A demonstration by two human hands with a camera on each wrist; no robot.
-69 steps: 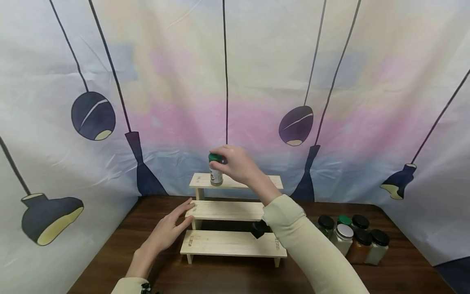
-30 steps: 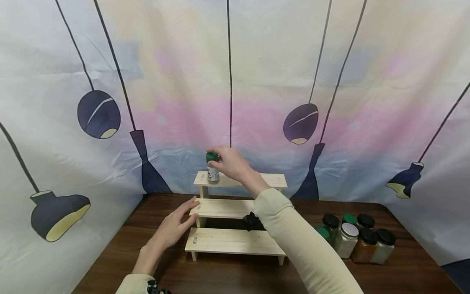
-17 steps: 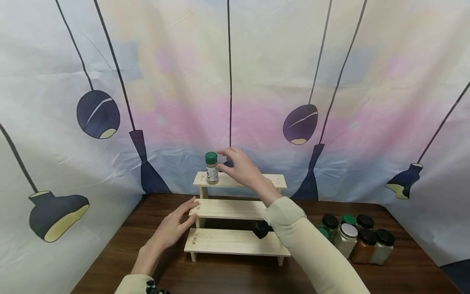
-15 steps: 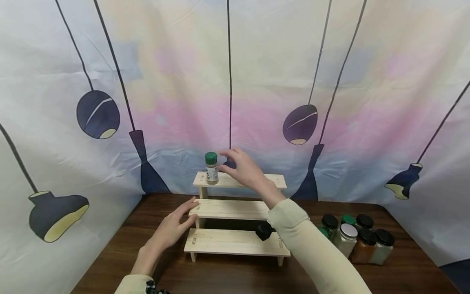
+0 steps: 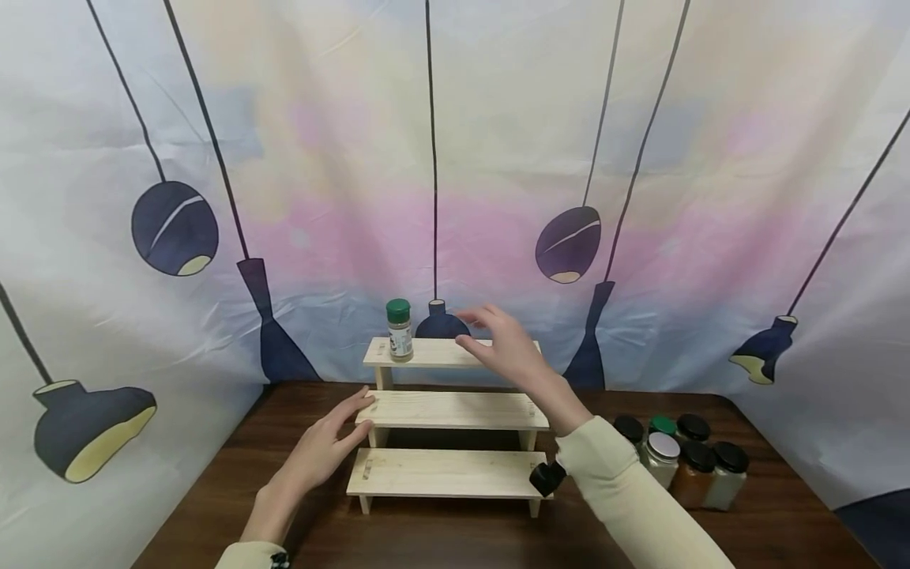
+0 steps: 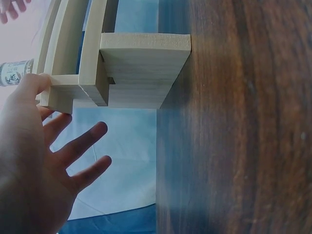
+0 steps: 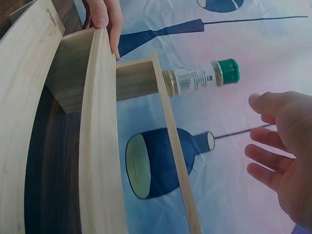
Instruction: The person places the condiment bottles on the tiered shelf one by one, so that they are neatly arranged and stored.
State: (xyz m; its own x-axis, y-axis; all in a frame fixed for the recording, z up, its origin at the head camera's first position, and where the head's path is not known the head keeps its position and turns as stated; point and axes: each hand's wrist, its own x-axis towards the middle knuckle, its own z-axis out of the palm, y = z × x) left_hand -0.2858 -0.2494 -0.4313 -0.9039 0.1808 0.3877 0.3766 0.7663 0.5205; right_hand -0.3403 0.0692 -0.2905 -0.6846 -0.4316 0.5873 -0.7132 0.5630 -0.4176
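A three-step wooden rack stands on the brown table. A small spice jar with a green lid and a printed label stands upright near the left end of its top step. My right hand hovers to the right of the jar, above the top step, fingers loosely bent and holding nothing; a gap separates it from the jar in the right wrist view. My left hand holds the middle step's left end between thumb and index finger. Its other fingers spread free in the left wrist view.
Several spice jars with black, green and white lids stand grouped on the table, right of the rack and partly behind my right sleeve. A cloth backdrop printed with lamps hangs close behind the rack.
My right hand set the green-lidded spice jar on the top step, let go, and moved away to the right. My left hand stays at the middle step. The head view shifted slightly.
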